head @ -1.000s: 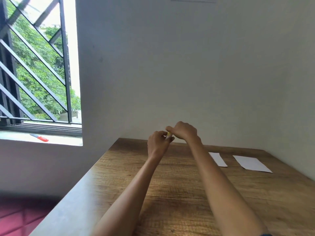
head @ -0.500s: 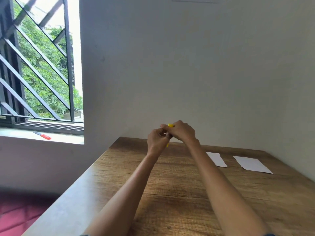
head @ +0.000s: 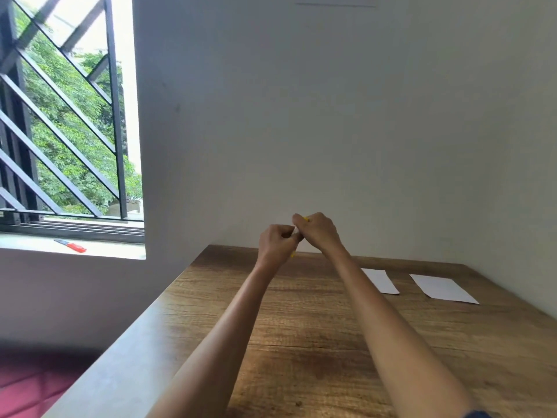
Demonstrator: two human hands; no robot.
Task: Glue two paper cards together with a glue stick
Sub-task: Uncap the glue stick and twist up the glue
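Observation:
Both hands are raised together above the far side of the wooden table (head: 301,342). My left hand (head: 275,244) and my right hand (head: 318,230) are closed around a small yellow and white glue stick (head: 297,230), mostly hidden by the fingers; a bit of yellow shows above the right fist and below the left one. Two white paper cards lie flat on the table to the right: a narrow card (head: 381,280) and a wider card (head: 443,289). Neither hand touches them.
A white wall stands just behind the table and along its right side. A barred window is at the left, with a red and blue tool (head: 70,245) on its sill. The table's left edge drops to a red floor.
The hands stay joined on the glue stick and have twisted slightly; a white part of the stick now shows between them. The camera has shifted a little.

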